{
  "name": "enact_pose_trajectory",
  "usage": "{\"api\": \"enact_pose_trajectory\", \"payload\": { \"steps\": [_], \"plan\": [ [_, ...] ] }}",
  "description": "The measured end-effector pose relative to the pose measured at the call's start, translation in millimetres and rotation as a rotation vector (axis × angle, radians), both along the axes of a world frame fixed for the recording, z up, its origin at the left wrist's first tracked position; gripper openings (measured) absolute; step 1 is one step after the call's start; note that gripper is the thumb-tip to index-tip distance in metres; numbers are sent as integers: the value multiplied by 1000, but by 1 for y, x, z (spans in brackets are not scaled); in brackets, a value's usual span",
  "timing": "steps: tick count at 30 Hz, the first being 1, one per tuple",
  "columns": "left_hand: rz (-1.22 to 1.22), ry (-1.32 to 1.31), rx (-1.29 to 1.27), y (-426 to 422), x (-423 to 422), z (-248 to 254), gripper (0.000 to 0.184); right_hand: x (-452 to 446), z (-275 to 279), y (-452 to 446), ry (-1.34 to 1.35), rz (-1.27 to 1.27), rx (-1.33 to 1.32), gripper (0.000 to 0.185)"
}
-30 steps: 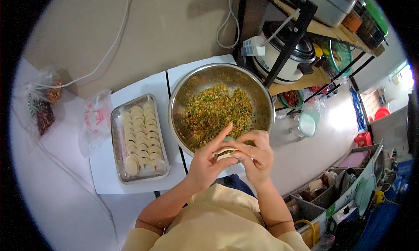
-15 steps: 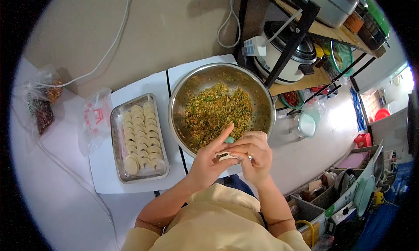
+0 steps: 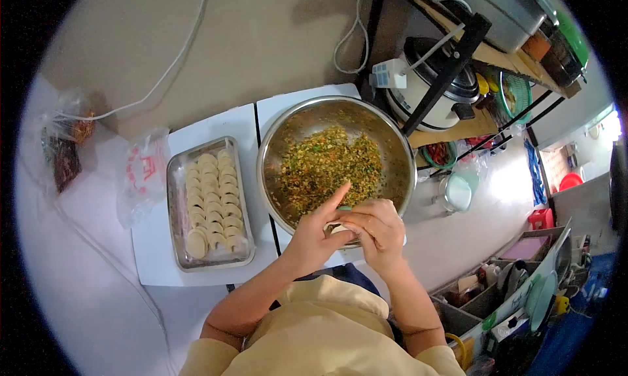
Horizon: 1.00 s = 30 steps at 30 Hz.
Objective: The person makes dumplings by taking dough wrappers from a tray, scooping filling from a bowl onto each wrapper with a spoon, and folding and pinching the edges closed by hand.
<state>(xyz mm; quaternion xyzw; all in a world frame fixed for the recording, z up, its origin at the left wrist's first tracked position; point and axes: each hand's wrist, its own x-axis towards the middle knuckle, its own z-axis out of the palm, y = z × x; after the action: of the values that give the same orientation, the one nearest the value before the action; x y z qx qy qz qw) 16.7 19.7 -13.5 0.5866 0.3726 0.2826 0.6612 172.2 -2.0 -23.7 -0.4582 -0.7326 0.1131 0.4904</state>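
Both hands meet over the near rim of a large steel bowl (image 3: 407, 173). Between them is a pale dumpling (image 3: 335, 228), mostly hidden by the fingers. My left hand (image 3: 315, 235) holds one side of it, with the index finger stretched out toward the bowl. My right hand (image 3: 377, 232) pinches the other side with thumb and fingers. A small teal piece (image 3: 345, 208) shows behind the right fingers; its kind is hidden. Chopped green, orange and brown filling (image 3: 330, 166) lies in the bowl. Left of it, a steel tray (image 3: 251, 245) carries rows of folded dumplings (image 3: 212, 196) and round wrappers (image 3: 197, 244).
The tray and bowl stand on a white table (image 3: 154, 265). A clear plastic bag (image 3: 142, 173) with red print lies at its left edge. On the right, a black-framed shelf (image 3: 451, 62) holds a rice cooker (image 3: 432, 91). Grey bins (image 3: 481, 301) stand at lower right.
The view has shifted slightly. My right fingers have moved a little along the dumpling's edge, and less of the dumpling shows now.
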Motion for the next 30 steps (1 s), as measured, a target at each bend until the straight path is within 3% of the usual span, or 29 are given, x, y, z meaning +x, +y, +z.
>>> {"api": "enact_pose_trajectory", "payload": {
  "steps": [4,6,7,9,10,12,16,19,22,24,26,28,30],
  "plan": [
    [6,51,1,4,-4,2,75,5,4,5,-137,75,39,10],
    [21,57,138,3,-3,-3,57,1,5,4,-104,45,26,10],
    [21,55,139,3,-3,-4,57,-1,6,4,-68,15,13,11],
    [-9,-13,-27,4,-4,-7,36,-2,2,2,43,-19,-36,10],
    [-6,-17,-25,3,-3,-11,36,-2,1,2,156,-51,-85,10],
    [35,-127,-118,2,-3,-18,24,-1,4,4,93,-35,-74,9],
    [89,-99,7,1,-2,-18,23,1,12,8,-65,22,-23,9],
    [68,1,21,0,0,-16,20,-2,9,7,0,-37,-48,12],
    [85,-178,-64,-1,3,-22,23,-3,2,5,225,-65,-161,11],
    [79,-260,-219,-1,2,-20,24,-3,6,6,225,-55,-188,10],
    [88,-260,-202,-1,3,-21,23,-1,8,7,225,-53,-218,8],
    [94,-259,-188,-2,4,-22,22,2,6,8,3,-51,-116,12],
    [85,-259,-148,-2,6,-24,21,0,0,7,78,-76,-143,14]
  ]
}}
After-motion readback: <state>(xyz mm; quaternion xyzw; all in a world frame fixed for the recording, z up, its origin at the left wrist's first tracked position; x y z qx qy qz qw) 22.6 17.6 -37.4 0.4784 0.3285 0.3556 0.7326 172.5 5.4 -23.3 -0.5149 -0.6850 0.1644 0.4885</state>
